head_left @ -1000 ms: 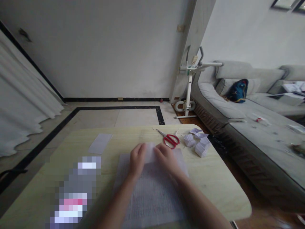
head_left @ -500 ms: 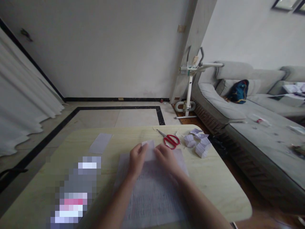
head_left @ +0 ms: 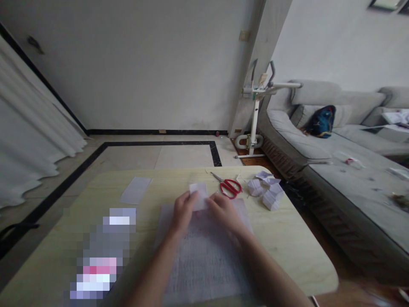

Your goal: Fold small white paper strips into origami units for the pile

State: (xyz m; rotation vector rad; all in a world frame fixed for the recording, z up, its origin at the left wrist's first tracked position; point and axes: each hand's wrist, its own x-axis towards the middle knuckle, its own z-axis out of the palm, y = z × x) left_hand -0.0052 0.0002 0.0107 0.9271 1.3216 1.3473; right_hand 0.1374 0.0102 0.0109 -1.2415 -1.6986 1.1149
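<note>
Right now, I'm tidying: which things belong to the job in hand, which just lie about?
Job: held small white paper piece; large marked paper sheet beneath; probably red-handled metal scissors, folded pale papers.
Seemingly lying about: dark-blue fabric bundle; white exercise machine.

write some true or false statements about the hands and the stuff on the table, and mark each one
1. The left hand and right hand hold a small piece of paper. True.
2. Red-handled scissors lie on the table. True.
3. The right hand grips the scissors. False: it holds the small piece of paper.
4. A larger sheet lies below the hands. True.
5. No paper lies right of the scissors. False: folded paper pieces lie there.
</note>
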